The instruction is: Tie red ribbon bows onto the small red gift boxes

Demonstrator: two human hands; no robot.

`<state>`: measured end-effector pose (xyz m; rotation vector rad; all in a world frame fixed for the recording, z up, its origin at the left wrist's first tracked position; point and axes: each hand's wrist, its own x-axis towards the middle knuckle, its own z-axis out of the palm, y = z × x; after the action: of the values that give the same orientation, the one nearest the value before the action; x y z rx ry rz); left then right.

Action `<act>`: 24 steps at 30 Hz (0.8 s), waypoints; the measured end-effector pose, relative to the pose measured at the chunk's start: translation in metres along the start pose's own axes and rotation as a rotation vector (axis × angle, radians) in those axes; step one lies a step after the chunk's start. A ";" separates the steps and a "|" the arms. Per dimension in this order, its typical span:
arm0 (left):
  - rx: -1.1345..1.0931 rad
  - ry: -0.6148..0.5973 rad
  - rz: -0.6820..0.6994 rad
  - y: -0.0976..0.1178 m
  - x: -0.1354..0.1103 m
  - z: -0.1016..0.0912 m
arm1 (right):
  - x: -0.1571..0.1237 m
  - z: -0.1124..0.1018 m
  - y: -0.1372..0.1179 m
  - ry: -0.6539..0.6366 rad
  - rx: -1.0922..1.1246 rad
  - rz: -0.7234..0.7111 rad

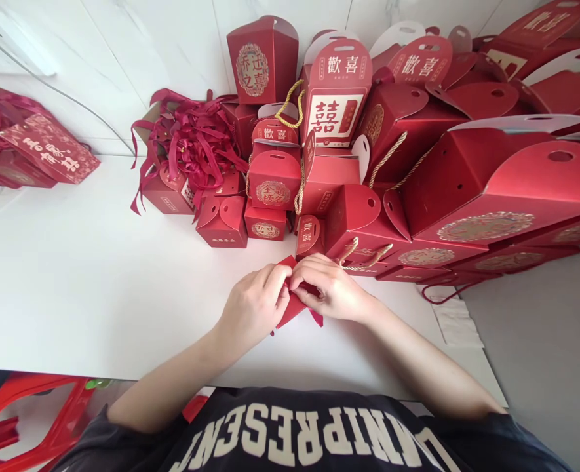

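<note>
A small red gift box (293,309) sits on the white table between my hands, mostly covered by them. A dark red ribbon (316,318) pokes out at its lower right. My left hand (256,298) is closed, thumb and forefinger pinching the ribbon over the top of the box. From the other side my right hand (329,286) also pinches at the ribbon, its fingertips nearly meeting the left ones. The exact shape of the ribbon between the fingertips is hidden. Just behind the hands stands another small red box (310,236).
Many red gift boxes (496,190) are stacked along the back and right, some with gold rope handles. A heap of dark red ribbons (194,141) fills a box at back left. A red bag (48,147) lies far left on the white table (73,275). A red stool (29,393) stands below.
</note>
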<state>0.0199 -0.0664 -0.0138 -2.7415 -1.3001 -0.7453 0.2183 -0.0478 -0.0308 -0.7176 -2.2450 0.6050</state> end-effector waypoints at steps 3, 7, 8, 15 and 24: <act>-0.047 0.041 0.016 -0.006 -0.001 0.003 | 0.000 0.000 -0.008 -0.022 0.039 0.049; -0.210 0.085 0.057 -0.021 -0.001 0.003 | -0.001 0.002 -0.025 0.076 0.094 0.279; -0.242 0.101 0.069 -0.024 -0.002 0.004 | -0.002 0.003 -0.027 0.105 0.098 0.354; -0.309 0.173 0.119 -0.033 -0.006 0.009 | -0.002 0.013 -0.023 0.135 0.240 0.568; -0.064 0.136 -0.074 -0.029 -0.004 -0.006 | -0.001 0.013 -0.018 0.170 0.387 0.683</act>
<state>-0.0060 -0.0513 -0.0151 -2.6487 -1.3782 -0.9767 0.2038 -0.0644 -0.0293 -1.2758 -1.6248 1.2089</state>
